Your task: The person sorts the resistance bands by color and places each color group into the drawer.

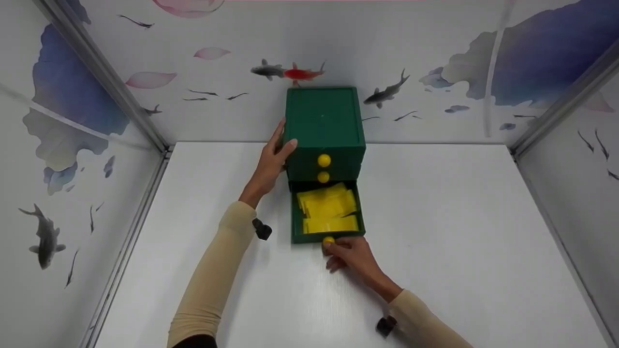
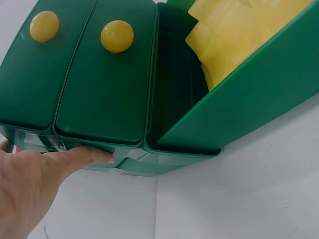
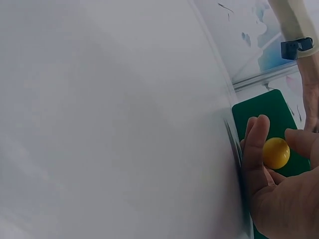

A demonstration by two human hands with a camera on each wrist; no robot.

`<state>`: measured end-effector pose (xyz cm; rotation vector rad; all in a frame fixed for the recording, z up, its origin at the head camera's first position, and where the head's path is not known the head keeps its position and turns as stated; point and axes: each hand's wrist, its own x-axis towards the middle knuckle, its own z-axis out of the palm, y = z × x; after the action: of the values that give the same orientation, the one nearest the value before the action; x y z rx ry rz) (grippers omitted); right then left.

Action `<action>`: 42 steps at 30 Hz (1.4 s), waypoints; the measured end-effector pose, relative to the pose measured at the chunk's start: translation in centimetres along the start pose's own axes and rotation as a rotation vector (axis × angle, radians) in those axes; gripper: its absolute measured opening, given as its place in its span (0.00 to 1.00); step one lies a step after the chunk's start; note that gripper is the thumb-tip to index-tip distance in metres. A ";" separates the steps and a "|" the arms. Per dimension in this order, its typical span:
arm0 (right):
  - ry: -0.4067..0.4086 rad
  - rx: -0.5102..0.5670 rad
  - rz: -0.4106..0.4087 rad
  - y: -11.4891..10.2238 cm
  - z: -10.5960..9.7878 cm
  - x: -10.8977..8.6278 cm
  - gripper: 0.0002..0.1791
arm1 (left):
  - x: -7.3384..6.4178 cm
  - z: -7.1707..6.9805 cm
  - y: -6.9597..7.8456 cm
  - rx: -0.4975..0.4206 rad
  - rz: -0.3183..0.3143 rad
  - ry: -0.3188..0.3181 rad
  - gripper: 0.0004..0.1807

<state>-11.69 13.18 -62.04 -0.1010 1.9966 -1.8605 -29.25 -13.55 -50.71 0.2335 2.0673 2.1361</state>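
Note:
A green drawer cabinet (image 1: 324,118) stands against the back wall, its bottom drawer (image 1: 296,227) pulled out. Several yellow packets (image 1: 329,200) lie inside that drawer. My left hand (image 1: 271,166) rests along the cabinet's left side with fingers extended; in the left wrist view its thumb (image 2: 92,155) lies along the side near the front edge. At the open drawer's front, my right hand (image 1: 358,258) pinches the round yellow knob (image 3: 276,153) between thumb and fingers. The two upper drawers are closed, each with a yellow knob (image 2: 117,36).
The cabinet sits at the back of a white table (image 1: 435,217). Walls printed with fish and petals enclose it, with a metal corner strip (image 1: 121,96) at the left. Each forearm carries a small black wrist device (image 1: 262,229).

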 end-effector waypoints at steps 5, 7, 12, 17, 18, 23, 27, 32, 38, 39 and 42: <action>0.001 0.024 0.002 0.0 0.1 0.2 0.24 | -0.1 0.0 0.1 0.011 -0.001 -0.002 0.42; 0.000 0.029 -0.006 -0.2 0.2 0.3 0.24 | -0.1 0.0 0.0 0.014 -0.001 0.000 0.42; 0.001 0.040 -0.018 -0.6 0.5 0.6 0.23 | -0.1 0.0 0.0 0.010 0.000 0.000 0.42; 0.006 0.035 -0.035 -0.8 0.6 1.6 0.23 | -0.1 -0.1 -0.1 0.015 -0.009 0.005 0.41; 0.003 0.034 -0.040 -0.9 0.6 1.8 0.23 | -0.1 -0.1 0.0 0.017 -0.012 0.007 0.41; -0.002 0.033 -0.043 -1.2 0.5 2.9 0.24 | -0.1 0.0 0.1 0.039 -0.020 0.020 0.41; 0.012 0.029 -0.047 -1.8 0.3 4.0 0.24 | -0.1 0.1 0.1 0.061 -0.025 0.034 0.42; 0.045 0.016 -0.048 -2.6 -0.1 5.4 0.22 | -0.2 0.2 0.2 0.061 -0.008 0.035 0.41; 0.073 0.006 -0.067 -3.4 -0.5 7.0 0.21 | -0.2 0.2 0.2 0.054 0.001 0.028 0.41; 0.076 0.002 -0.071 -3.4 -0.6 7.3 0.22 | -0.2 0.3 0.2 0.054 0.001 0.028 0.41; 0.084 -0.004 -0.082 -3.5 -0.7 8.0 0.22 | -0.3 0.3 0.2 0.054 0.003 0.027 0.41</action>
<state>-20.03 10.90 -60.61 -0.1097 2.0810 -1.9417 -28.93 -13.31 -50.54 0.2154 2.1434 2.0981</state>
